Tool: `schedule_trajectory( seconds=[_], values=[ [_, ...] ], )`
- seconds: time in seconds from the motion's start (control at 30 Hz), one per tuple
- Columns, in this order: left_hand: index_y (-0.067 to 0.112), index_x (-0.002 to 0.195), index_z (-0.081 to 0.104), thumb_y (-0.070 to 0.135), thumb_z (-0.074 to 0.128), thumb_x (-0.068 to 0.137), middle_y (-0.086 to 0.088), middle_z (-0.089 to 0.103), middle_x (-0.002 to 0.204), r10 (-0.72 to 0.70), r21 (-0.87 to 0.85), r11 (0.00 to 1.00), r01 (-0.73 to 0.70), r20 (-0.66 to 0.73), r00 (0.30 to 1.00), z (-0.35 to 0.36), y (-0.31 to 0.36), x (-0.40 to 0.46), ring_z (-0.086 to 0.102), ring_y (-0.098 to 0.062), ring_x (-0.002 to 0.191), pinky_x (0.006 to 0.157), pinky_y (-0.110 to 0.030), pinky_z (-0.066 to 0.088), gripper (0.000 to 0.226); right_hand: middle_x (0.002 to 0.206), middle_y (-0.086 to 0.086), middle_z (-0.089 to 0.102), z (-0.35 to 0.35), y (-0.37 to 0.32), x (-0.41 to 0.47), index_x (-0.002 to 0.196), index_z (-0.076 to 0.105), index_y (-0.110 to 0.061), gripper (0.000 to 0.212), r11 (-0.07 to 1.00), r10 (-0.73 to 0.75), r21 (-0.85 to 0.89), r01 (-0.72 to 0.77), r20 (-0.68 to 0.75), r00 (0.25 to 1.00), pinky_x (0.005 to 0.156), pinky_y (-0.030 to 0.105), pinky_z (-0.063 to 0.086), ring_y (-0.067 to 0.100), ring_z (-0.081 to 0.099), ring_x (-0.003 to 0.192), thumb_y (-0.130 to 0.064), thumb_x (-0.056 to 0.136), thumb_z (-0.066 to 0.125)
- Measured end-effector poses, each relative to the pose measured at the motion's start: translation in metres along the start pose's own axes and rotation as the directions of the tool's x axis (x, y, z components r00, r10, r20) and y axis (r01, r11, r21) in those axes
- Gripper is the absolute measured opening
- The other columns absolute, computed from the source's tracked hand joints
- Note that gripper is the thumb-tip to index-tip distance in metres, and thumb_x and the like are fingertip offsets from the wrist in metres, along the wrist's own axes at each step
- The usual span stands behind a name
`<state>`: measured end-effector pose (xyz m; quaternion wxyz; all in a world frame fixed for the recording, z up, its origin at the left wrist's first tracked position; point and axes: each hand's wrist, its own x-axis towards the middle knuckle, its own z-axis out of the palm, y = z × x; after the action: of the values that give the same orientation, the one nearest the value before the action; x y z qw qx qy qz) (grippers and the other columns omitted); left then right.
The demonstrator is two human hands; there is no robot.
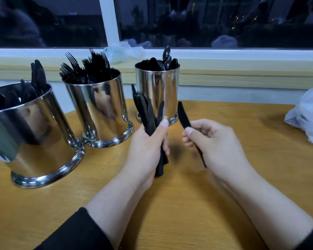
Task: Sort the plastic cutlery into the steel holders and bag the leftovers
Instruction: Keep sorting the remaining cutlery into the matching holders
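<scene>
Steel holders stand in a row on the wooden counter (224, 177): knife holder (36, 134) far left of the fingers, fork holder (99, 112) left, spoon holder (158, 92) directly behind them. White plastic bag (307, 116) well right, another crumpled bag (123, 51) on the sill. Left hand (148, 147) fingers wrapped tight round a bundle of black knives (146, 112), blades up, long axis near upright, tilted slightly left. Right hand (215, 143) pinches a single knife (183, 116), blade up, handle running down-right, just beside the bundle, apart.
</scene>
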<state>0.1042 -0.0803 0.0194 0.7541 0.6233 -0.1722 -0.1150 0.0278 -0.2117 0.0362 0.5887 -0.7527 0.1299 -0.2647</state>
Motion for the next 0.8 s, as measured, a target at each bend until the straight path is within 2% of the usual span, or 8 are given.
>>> schedule_trajectory(
  seconds=[0.07, 0.17, 0.27, 0.33, 0.47, 0.6, 0.7, 0.8],
  values=[
    [0.013, 0.089, 0.06, 0.036, 0.065, 0.1, -0.003, 0.048, 0.065, -0.001, -0.007, 1.0, 0.001, 0.03, 1.0, 0.001, -0.001, 0.0, 0.045, -0.02, 0.06, 0.061, -0.036, 0.041, 0.026, 0.077, 0.006, 0.075, 0.014, -0.005, -0.01, 0.089, 0.076, -0.012, 0.009, 0.997, 0.02, 0.07, -0.021, 0.024, 1.0, 0.068, 0.018, 0.054, 0.009, 0.071, 0.067, -0.01, 0.094, 0.069],
    [0.014, 0.089, 0.061, 0.033, 0.07, 0.096, 0.001, 0.053, 0.065, -0.008, -0.036, 0.999, 0.01, 0.065, 0.998, 0.001, 0.001, -0.002, 0.048, -0.016, 0.059, 0.056, -0.027, 0.042, 0.023, 0.071, -0.001, 0.069, 0.025, -0.005, -0.015, 0.072, 0.074, -0.017, 0.022, 0.993, -0.041, -0.114, 0.042, 0.011, 0.999, 0.056, 0.007, 0.041, 0.001, 0.063, 0.058, -0.012, 0.093, 0.07],
    [0.019, 0.084, 0.064, 0.027, 0.071, 0.096, 0.007, 0.056, 0.065, 0.001, -0.07, 0.998, 0.004, 0.066, 0.998, 0.004, 0.003, -0.005, 0.051, -0.01, 0.059, 0.056, -0.023, 0.043, 0.016, 0.075, -0.012, 0.061, 0.03, -0.003, -0.015, 0.072, 0.074, -0.019, 0.022, 0.893, -0.284, -0.368, 0.26, -0.01, 0.959, 0.063, 0.006, 0.038, 0.0, 0.058, 0.072, -0.009, 0.092, 0.069],
    [0.015, 0.078, 0.059, 0.025, 0.07, 0.096, 0.002, 0.056, 0.068, 0.006, -0.1, 0.995, -0.001, 0.048, 0.999, 0.005, 0.005, -0.005, 0.054, -0.012, 0.064, 0.06, -0.025, 0.045, 0.024, 0.076, -0.012, 0.055, 0.033, 0.003, -0.015, 0.075, 0.072, -0.011, 0.021, 0.836, -0.386, -0.411, 0.363, 0.03, 0.922, 0.064, 0.008, 0.037, 0.003, 0.055, 0.074, -0.008, 0.093, 0.063],
    [0.011, 0.073, 0.045, 0.024, 0.062, 0.102, -0.002, 0.042, 0.068, 0.092, -0.006, 0.996, -0.093, -0.049, 0.995, 0.003, 0.006, -0.003, 0.044, -0.014, 0.065, 0.064, -0.029, 0.039, 0.036, 0.085, -0.007, 0.062, 0.038, 0.007, -0.016, 0.092, 0.075, -0.012, 0.017, 0.814, -0.435, -0.361, 0.454, 0.137, 0.89, 0.069, 0.011, 0.042, 0.006, 0.058, 0.081, -0.007, 0.096, 0.06],
    [0.01, 0.064, 0.055, 0.023, 0.059, 0.104, -0.002, 0.053, 0.063, 0.229, 0.038, 0.973, -0.227, -0.059, 0.972, -0.002, 0.011, -0.003, 0.056, -0.02, 0.065, 0.077, -0.043, 0.051, 0.042, 0.096, -0.014, 0.069, 0.027, 0.002, -0.015, 0.099, 0.075, -0.021, 0.014, 0.885, -0.407, -0.248, 0.394, -0.001, 0.913, 0.077, 0.01, 0.043, 0.005, 0.064, 0.097, -0.014, 0.098, 0.063],
    [0.018, 0.063, 0.062, 0.028, 0.067, 0.097, -0.005, 0.056, 0.056, 0.239, 0.068, 0.968, -0.24, 0.023, 0.971, -0.005, 0.01, -0.006, 0.057, -0.026, 0.062, 0.075, -0.046, 0.052, 0.035, 0.104, -0.013, 0.066, 0.02, 0.0, -0.013, 0.108, 0.068, -0.026, 0.013, 0.906, -0.385, -0.23, 0.356, -0.093, 0.918, 0.078, 0.01, 0.045, 0.003, 0.062, 0.102, -0.027, 0.1, 0.058],
    [0.011, 0.079, 0.071, 0.027, 0.071, 0.091, -0.012, 0.062, 0.064, 0.122, 0.177, 0.972, -0.157, 0.195, 0.973, -0.004, 0.001, -0.01, 0.057, -0.02, 0.065, 0.067, -0.037, 0.047, 0.02, 0.117, -0.014, 0.067, 0.019, 0.001, -0.015, 0.125, 0.06, -0.033, 0.03, 0.935, -0.335, -0.125, 0.332, -0.009, 0.942, 0.089, 0.024, 0.051, 0.008, 0.064, 0.108, -0.042, 0.097, 0.052]
  ],
)
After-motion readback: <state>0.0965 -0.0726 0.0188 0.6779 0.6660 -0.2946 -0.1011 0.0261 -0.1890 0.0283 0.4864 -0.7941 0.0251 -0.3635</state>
